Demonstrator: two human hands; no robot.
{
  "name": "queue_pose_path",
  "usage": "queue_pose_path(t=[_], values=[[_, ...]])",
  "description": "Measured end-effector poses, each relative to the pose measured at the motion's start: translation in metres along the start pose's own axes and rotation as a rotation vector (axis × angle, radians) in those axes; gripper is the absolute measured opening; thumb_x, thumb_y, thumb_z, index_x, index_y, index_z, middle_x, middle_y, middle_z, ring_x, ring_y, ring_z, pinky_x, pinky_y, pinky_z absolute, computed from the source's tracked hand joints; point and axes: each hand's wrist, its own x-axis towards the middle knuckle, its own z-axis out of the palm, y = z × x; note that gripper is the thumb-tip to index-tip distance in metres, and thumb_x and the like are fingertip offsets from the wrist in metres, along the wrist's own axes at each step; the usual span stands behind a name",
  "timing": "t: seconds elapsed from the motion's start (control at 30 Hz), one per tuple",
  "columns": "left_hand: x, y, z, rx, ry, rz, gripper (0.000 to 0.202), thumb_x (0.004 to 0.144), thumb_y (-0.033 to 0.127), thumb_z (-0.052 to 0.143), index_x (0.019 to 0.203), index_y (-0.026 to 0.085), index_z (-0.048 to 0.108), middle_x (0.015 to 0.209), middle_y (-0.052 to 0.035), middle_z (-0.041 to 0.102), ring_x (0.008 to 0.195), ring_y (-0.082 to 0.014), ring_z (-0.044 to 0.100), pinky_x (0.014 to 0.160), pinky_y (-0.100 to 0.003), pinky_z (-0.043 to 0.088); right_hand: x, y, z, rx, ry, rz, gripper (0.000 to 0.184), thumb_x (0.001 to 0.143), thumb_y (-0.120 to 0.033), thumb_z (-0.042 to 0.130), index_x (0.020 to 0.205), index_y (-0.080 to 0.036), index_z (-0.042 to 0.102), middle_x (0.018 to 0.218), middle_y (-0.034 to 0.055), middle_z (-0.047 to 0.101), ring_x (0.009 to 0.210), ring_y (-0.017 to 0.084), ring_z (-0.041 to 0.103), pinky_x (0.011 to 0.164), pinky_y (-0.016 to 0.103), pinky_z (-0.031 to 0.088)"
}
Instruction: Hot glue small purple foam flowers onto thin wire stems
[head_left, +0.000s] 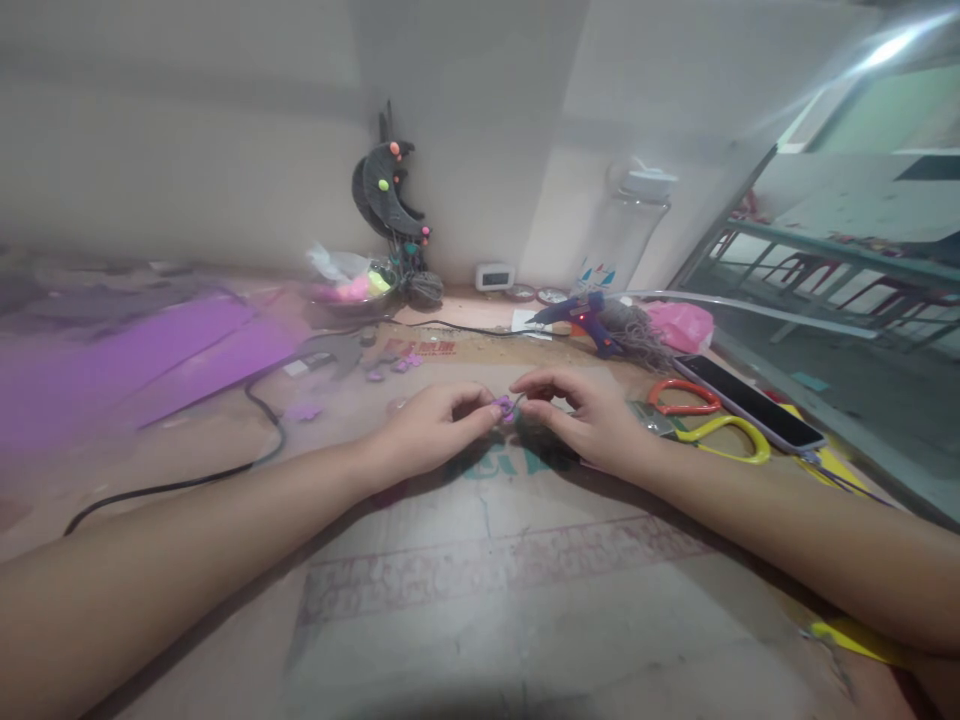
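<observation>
Over the middle of the cardboard, my left hand point(439, 430) pinches a small purple foam piece point(505, 407) between thumb and fingertips. Opposite it, my right hand point(581, 412) has its thumb and index finger curled together around a thin grey strand point(517, 401) that meets the purple piece. Whether the strand is yarn or wire is too small to tell. Beyond my left hand lie several small purple cutouts point(405, 364), and a single purple cutout point(304, 411) sits further left. Scissors with yellow handles point(731, 438) rest beside my right wrist.
A blue glue gun point(596, 325) with a lit red light stands behind my right hand. Its black cord point(274, 425) loops left. Purple sheets point(172, 360) cover the left side. A phone point(750, 400), red-handled scissors point(684, 396) and a clear bottle point(626, 235) are rightward; a moon-shaped ornament point(386, 195) hangs behind.
</observation>
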Motion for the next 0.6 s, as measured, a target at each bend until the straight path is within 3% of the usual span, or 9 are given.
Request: queue_pose_path(t=[0.23,0.6], values=[[-0.0007,0.0026,-0.0011,0.018,-0.012,-0.008,0.033,0.092,0.042,0.046,0.074,0.018,0.061,0.070,0.0000,0.058,0.066,-0.0145,0.051,0.059,-0.027,0.038,0.0000,0.0002,-0.0006,0.002,-0.003,-0.006,0.011,0.089,-0.023,0.061,0.085,-0.019,0.070,0.078,0.0015,0.072,0.071,0.014,0.063,0.068,0.024,0.047],[-0.0011,0.0027,-0.0011,0.055,-0.039,-0.003,0.033,0.093,0.042,0.046,0.078,0.018,0.062,0.072,0.0016,0.059,0.068,-0.0134,0.051,0.061,-0.026,0.036,-0.0004,-0.0011,-0.0013,-0.008,-0.069,0.011,0.023,0.094,-0.028,0.053,0.081,-0.017,0.069,0.074,0.0016,0.070,0.069,0.013,0.062,0.066,0.024,0.046]])
